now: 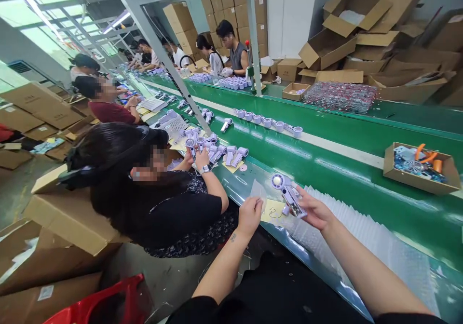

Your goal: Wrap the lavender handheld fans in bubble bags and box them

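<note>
In my right hand [315, 209] is a lilac handheld fan [289, 196], its round head up and to the left, my fingers closed around the lower end of its handle. My left hand [250, 214] pinches a small clear plastic bag [258, 191], which stands up from my fingertips to the left of the fan. Between my hands a yellow paper [273, 211] with a handwritten mark lies on the bench. Beneath my right forearm spreads a long row of overlapping clear plastic bags [365, 232].
A co-worker at my left handles lilac fans [231, 155] piled on the bench. Along the green conveyor [325, 169] stands a row of fan parts [267, 122]. A cardboard box [421, 175] of parts and orange-handled tools sits at right. A red stool [104, 300] is below left.
</note>
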### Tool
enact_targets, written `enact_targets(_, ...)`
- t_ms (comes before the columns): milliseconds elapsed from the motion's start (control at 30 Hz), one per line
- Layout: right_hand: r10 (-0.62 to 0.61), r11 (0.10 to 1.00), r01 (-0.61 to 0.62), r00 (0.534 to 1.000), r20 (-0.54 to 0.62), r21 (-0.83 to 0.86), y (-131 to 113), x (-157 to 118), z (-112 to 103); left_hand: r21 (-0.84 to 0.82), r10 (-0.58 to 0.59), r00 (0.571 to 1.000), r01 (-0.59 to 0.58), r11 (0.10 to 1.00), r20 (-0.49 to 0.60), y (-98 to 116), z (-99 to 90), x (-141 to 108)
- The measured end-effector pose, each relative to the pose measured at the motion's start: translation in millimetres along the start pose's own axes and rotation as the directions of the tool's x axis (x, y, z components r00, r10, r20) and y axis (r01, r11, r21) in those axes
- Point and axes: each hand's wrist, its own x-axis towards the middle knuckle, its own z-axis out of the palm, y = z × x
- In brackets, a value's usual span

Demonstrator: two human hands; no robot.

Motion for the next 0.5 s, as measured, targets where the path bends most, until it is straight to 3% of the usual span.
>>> enact_targets(67, -0.038, 0.985, 0.022, 0.995, 0.096, 0.171, 1, -40, 2, 0.008, 0.112, 0.994, -0.113, 0.994, 0.016, 20, 10.3, 14)
enact_targets(100, -0.026, 0.986, 0.012, 0.996, 0.085, 0.166, 4, -57, 4, 0.016, 0.186, 0.981, -0.187, 0.982, 0.047, 34, 15.0, 19)
enact_targets(200, -0.041, 0.998, 0.034, 0.992, -0.117, -0.058, 15, -93, 2, 0.04, 0.41, 0.898, -0.421, 0.906, 0.16, 76, 27.6, 27)
enact_targets(300, -0.252, 0.92, 0.109, 0.901, -0.353, -0.378, 24, -122, -25, 0.071, 0.531, 0.825, -0.552, 0.831, 0.191, 108, 41.1, 31)
enact_targets(367, -0.359, 0.841, 0.094, 0.834, -0.418, -0.533, 27, -149, -49, 0.09, 0.586, 0.786, -0.61, 0.788, 0.197, 123, 53.3, 33)
enact_targets(433, -0.374, 0.826, 0.077, 0.816, -0.441, -0.558, 30, -181, -68, 0.07, 0.662, 0.715, -0.689, 0.721, 0.226, 139, 68.0, 33)
enact_targets(500, -0.312, 0.901, 0.124, 0.851, -0.423, -0.415, 32, -212, -76, -0.005, 0.734, 0.623, -0.762, 0.648, 0.272, 157, 84.0, 29)
